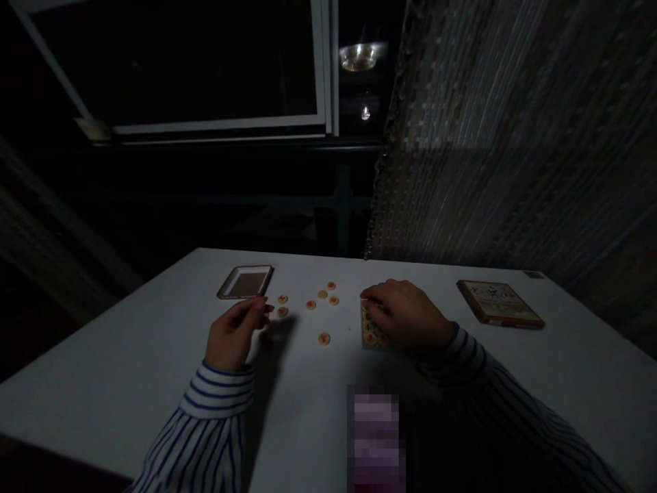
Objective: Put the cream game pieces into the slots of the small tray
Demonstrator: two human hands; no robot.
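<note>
Several small round tokens with red marks lie scattered on a white table. My left hand hovers just left of them, fingers pinched together near one token; whether it holds anything I cannot make out. My right hand rests curled over a small clear tray packed with more tokens. One token lies alone nearer to me. Both arms wear blue-striped white sleeves.
An open shallow box sits at the back left of the tokens. A printed box lid lies at the right. A woven curtain hangs behind the table, and a dark window is at the back left. The room is dim.
</note>
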